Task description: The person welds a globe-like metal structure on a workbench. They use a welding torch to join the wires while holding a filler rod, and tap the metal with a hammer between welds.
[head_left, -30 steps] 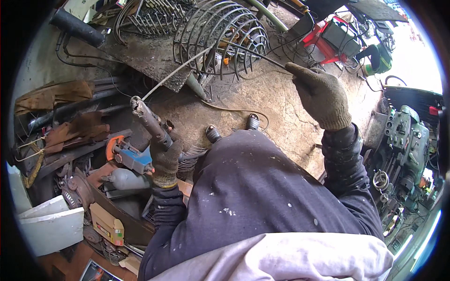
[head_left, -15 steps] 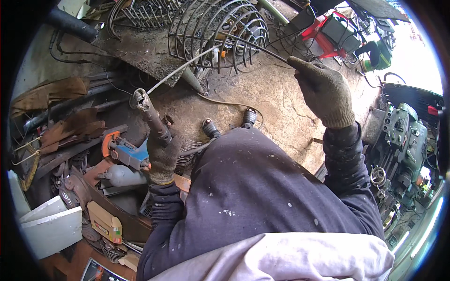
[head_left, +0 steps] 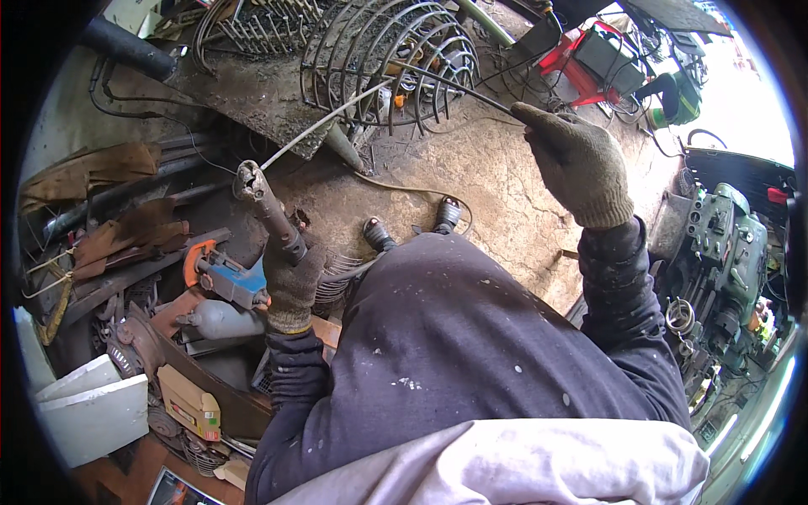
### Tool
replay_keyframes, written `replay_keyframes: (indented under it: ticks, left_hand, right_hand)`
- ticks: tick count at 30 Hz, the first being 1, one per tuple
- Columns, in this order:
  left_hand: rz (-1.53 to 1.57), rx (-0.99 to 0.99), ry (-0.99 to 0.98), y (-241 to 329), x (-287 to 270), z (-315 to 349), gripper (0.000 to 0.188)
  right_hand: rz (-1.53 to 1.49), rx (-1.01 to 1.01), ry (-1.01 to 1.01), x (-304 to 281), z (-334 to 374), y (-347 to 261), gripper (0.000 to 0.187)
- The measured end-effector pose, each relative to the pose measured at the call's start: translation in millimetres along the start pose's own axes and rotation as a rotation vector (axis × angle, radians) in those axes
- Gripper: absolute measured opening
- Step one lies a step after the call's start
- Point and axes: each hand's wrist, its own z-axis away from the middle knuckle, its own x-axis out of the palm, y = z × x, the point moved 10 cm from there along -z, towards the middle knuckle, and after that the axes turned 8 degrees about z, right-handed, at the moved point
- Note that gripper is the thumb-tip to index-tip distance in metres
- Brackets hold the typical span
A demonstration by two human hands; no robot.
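Observation:
My gloved left hand [head_left: 293, 282] is closed around a welding electrode holder [head_left: 269, 209] with a worn, burnt head. From its jaws a pale welding electrode [head_left: 324, 126] slants up to the right, its far end at a domed cage of curved metal bars [head_left: 330, 74]. On the other side, my gloved right hand [head_left: 581, 164] grips a thin dark metal rod [head_left: 461, 86]. That rod reaches left over the cage, and its tip lies close to the electrode's end. Whether the tips touch the bars or each other, I cannot tell.
The cage rests at the edge of a grimy metal work table [head_left: 252, 105]. A cable [head_left: 404, 183] curves over the floor by my feet. Scrap, a blue and orange tool [head_left: 231, 282] and white boards [head_left: 93, 421] crowd the left. Green machinery [head_left: 732, 261] and a red stool [head_left: 566, 63] stand right.

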Motion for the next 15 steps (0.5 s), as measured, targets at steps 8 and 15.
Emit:
replay_keyframes:
  ticks: [8, 15]
  left_hand:
    - [0.108, -0.050, 0.040, -2.4, 0.3, 1.7, 0.047]
    - [0.190, -0.128, 0.018, 5.0, 7.0, -0.7, 0.049]
  right_hand:
    - [0.005, 0.011, -0.011, -0.8, 0.0, -1.8, 0.031]
    - [0.026, 0.011, -0.005, -0.6, 0.8, 0.0, 0.031]
